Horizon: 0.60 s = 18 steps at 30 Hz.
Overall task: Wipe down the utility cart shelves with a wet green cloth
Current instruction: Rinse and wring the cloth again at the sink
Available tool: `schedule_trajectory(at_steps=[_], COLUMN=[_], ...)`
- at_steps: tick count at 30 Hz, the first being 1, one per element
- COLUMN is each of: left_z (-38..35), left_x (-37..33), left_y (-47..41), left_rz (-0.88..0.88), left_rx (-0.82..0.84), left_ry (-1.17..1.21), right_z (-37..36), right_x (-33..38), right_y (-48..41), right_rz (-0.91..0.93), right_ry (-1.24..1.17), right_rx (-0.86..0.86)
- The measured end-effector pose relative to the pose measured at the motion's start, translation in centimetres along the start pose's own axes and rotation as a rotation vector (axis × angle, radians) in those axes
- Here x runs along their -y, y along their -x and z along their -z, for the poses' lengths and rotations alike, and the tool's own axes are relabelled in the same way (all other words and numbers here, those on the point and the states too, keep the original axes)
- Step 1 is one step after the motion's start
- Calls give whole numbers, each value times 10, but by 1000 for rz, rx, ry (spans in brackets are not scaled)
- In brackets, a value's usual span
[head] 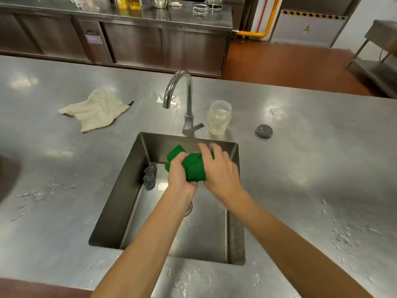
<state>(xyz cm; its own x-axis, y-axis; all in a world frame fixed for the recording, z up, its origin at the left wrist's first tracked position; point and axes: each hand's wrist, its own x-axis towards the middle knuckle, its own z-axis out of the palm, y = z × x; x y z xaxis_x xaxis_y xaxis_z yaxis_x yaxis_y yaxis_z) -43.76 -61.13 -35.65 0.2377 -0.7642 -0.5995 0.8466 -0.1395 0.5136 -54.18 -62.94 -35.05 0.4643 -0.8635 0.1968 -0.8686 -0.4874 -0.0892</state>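
Now the left hand (180,174) and the right hand (222,171) hold the bunched-up green cloth (194,167) over the square steel sink (129,181), each grip curled round it. Inside lies a grey wire scrub ball (149,175).

Head-worn wide-angle camera looks steeply down, close over the sink (122,196).

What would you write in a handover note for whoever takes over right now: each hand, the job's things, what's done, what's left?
Left hand and right hand both grip the bunched green cloth over the sink.
Faucet shows no running water.
Utility cart is not in view.
Done: cloth in hand at the sink.
Left: wring it out, find the cart, wipe its shelves.
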Motion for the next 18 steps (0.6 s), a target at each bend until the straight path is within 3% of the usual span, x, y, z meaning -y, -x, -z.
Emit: schedule_trajectory(at_steps=[4,8,15,18], left_z=[-9,-18,-29,-24], left_x=[-6,-30,-69,-77], left_y=[2,4,5,1], left_rz=[-254,-374,-283,-178], left_rx=[33,191,489,570], left_ry=[-150,-341,-514,-436], right_z=[0,15,22,22], right_x=[-5,8,26,26], right_y=[-11,-15,-20,-27], right_rz=[-128,-128,-288,-245], right_ry=[-324,-667,-1484,-1509], right_rx=[96,199,544,675])
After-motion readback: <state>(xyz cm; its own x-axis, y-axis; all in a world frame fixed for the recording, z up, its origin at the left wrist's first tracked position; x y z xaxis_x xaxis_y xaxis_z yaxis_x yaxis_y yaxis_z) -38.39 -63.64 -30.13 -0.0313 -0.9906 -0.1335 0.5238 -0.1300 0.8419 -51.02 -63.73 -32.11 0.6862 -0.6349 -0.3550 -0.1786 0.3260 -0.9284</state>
